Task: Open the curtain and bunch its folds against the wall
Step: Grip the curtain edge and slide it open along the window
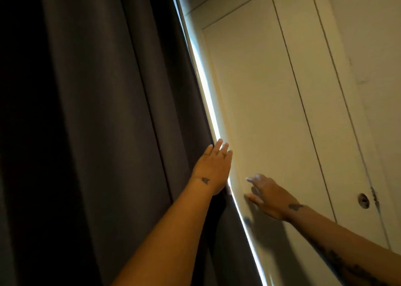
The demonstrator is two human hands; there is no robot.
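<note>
A dark grey curtain (104, 112) hangs in long folds across the left half of the view. Its right edge runs diagonally beside a thin strip of bright daylight (208, 103). My left hand (213, 166) lies flat on that edge, fingers straight and together, with the fingertips in the light. My right hand (269, 195) hovers near the cream wall (260, 103) to the right of the gap, fingers spread and holding nothing. Its shadow falls on the wall below it.
The cream wall has tall recessed panels or doors. A round hole and a latch (363, 200) sit at the right side of one panel. The far left of the curtain is in deep shadow.
</note>
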